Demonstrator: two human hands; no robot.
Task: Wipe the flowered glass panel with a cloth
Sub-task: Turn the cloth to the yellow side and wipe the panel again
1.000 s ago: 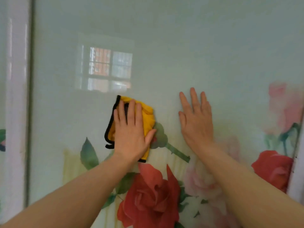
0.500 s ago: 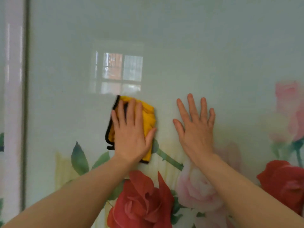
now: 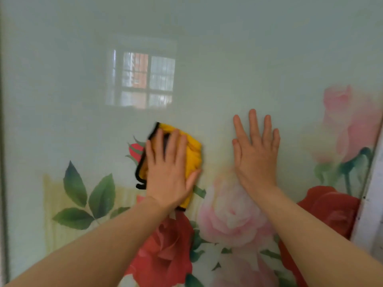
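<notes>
A pale green glass panel (image 3: 228, 59) printed with red and pink roses and green leaves fills the view. My left hand (image 3: 167, 170) lies flat on a folded yellow cloth (image 3: 193, 154) with black edging, pressing it against the glass just above a red rose. A small red bud shows at the cloth's left edge. My right hand (image 3: 256, 154) rests flat on the bare glass to the right of the cloth, fingers spread, holding nothing.
A window reflection (image 3: 143, 79) shows in the glass above the cloth. A dark frame edge (image 3: 3, 183) runs down the far left, and a white frame (image 3: 371, 204) slants along the lower right.
The view has shifted, so more of the panel's right side and lower roses show. The cloth under my left hand has slid a little to the right, uncovering a red bud at its left edge.
</notes>
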